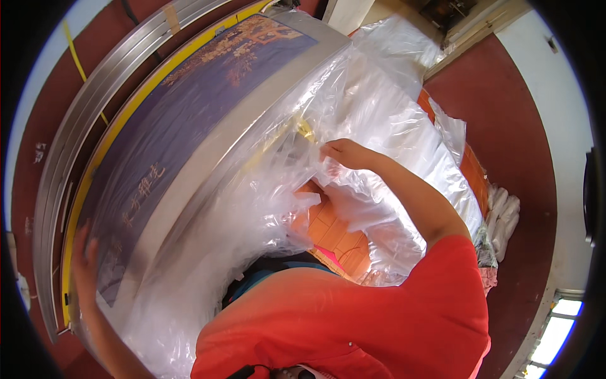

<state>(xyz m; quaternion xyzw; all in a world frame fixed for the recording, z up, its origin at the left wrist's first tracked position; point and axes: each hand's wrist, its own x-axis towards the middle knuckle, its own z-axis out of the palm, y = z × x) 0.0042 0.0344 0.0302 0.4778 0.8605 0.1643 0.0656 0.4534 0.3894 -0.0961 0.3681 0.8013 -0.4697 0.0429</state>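
A large flat panel [183, 126] stands on the left, with a purple-blue face, a painted flowering branch and a pale grey border. My left hand [86, 268] is at its lower left end, near the yellow strip [104, 148] along its edge; the fingers are stretched out and somewhat blurred. Clear plastic sheeting [208, 287] lies bunched along the panel's near side. In the middle, my right hand [346, 153] pinches a fold of this sheeting, with its fingers closed. A bit of yellow [305, 129] shows through the plastic beside that hand.
Behind the panel, long grey metal rails [82, 114] lean against a dark red wall [502, 107]. More crumpled plastic [404, 82] spreads over the orange tiled floor [344, 237] to the right. White plastic bundles [503, 218] lie by the right wall.
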